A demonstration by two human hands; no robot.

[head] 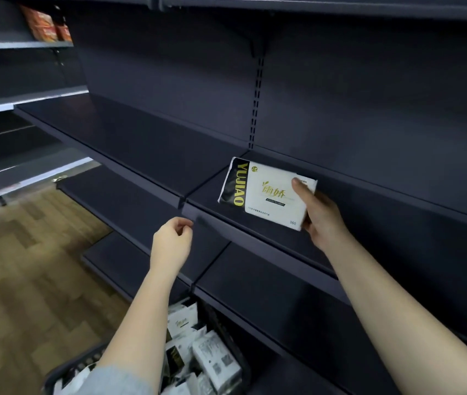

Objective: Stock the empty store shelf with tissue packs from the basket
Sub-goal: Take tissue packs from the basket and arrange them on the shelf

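Observation:
A white tissue pack (266,192) with a black and yellow "YUJIAO" band lies on the dark shelf (340,232) at about chest height. My right hand (322,215) grips the pack's right end, thumb on top. My left hand (173,242) hangs in the air in front of the shelf's front edge, fingers loosely curled, holding nothing. Below, a dark basket (67,372) on the floor holds several more tissue packs (212,357), partly hidden by my left forearm.
The dark shelving unit has more bare shelves below (269,289) and to the left (107,129), with a slotted upright (255,109) at the back. Orange packets (44,25) stand on a far shelf at the top left. Wood-pattern floor (27,280) lies to the left.

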